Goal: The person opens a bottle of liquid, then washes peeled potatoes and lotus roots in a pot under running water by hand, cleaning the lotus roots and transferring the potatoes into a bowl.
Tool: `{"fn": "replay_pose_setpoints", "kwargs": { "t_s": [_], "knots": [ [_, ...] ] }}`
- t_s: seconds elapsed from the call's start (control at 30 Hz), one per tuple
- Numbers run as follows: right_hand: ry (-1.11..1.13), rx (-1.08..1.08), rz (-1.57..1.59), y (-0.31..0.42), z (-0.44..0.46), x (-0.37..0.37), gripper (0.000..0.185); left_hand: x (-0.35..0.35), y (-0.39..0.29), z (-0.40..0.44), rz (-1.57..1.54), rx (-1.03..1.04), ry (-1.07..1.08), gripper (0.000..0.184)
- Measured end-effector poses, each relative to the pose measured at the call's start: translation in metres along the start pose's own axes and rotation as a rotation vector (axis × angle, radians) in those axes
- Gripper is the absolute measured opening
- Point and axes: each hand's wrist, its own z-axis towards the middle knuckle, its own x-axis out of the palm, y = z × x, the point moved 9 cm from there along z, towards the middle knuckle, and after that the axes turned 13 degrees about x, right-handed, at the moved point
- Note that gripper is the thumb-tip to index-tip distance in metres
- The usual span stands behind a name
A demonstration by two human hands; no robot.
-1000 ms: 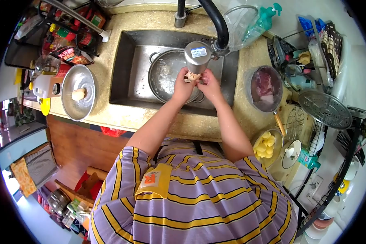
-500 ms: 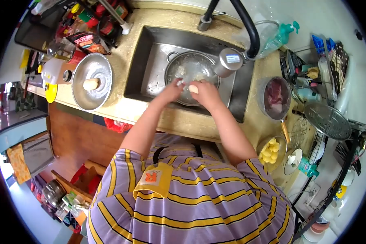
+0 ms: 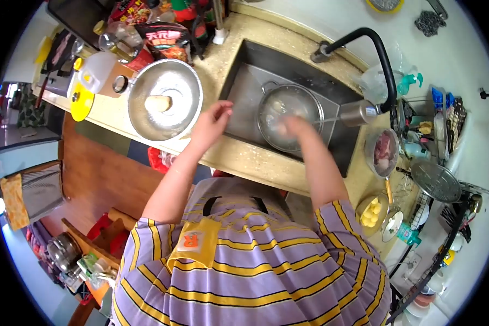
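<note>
A round metal pan with a loop handle sits in the sink, holding what looks like water and pale lumps. Over it my right hand is smeared by motion, so its fingers and anything in them cannot be made out. My left hand hovers at the sink's left edge, thumb and fingers apart and loosely bent, with nothing visible in it. To its left stands a steel bowl on the counter. A pale oblong piece lies inside that bowl.
The black faucet arches over the sink, its grey head at the right. Along the right counter stand a pan of raw meat and a bowl of yellow pieces. Bottles and packets crowd the back left.
My left hand has moved left, out of the sink toward the steel bowl. My right hand, which held a pale piece, is now blurred over the pan. The view has shifted.
</note>
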Motion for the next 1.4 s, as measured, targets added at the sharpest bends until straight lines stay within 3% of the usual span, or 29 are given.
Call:
{"fn": "replay_pose_setpoints", "kwargs": {
  "t_s": [0.07,0.2,0.27,0.33,0.47,0.5,0.6,0.7,1.23,1.4],
  "knots": [
    [-0.115,-0.046,-0.166,0.022,-0.015,0.013,0.041,-0.004,-0.009,-0.008,0.113,0.072,0.057,0.026],
    [-0.330,-0.085,-0.524,0.073,-0.089,0.048,0.043,-0.007,-0.040,-0.018,-0.072,0.139,0.160,0.035],
    [-0.176,-0.183,-0.067,0.111,-0.115,0.071,0.058,-0.012,-0.073,-0.021,-0.224,0.205,0.187,0.041],
    [-0.058,-0.479,0.085,0.157,-0.142,0.098,0.059,-0.021,-0.115,-0.032,-0.408,0.276,0.209,0.049],
    [0.226,-0.755,0.331,0.214,-0.166,0.152,0.056,-0.058,-0.181,-0.050,-0.493,0.559,0.123,0.053],
    [0.283,-0.687,0.431,0.216,-0.163,0.163,0.053,-0.067,-0.193,-0.054,-0.433,0.644,0.117,0.055],
    [0.410,-0.864,0.406,0.239,-0.163,0.183,0.048,-0.091,-0.213,-0.063,-0.324,0.822,0.079,0.058],
    [0.472,-0.797,0.510,0.250,-0.161,0.197,0.043,-0.108,-0.219,-0.069,-0.315,0.919,-0.005,0.058],
    [0.447,-0.753,0.403,0.271,-0.125,0.226,0.055,-0.144,-0.185,-0.062,-0.474,0.751,-0.061,0.070],
    [0.423,-0.726,0.319,0.271,-0.112,0.229,0.062,-0.154,-0.185,-0.058,-0.377,0.723,-0.104,0.076]
  ]
}}
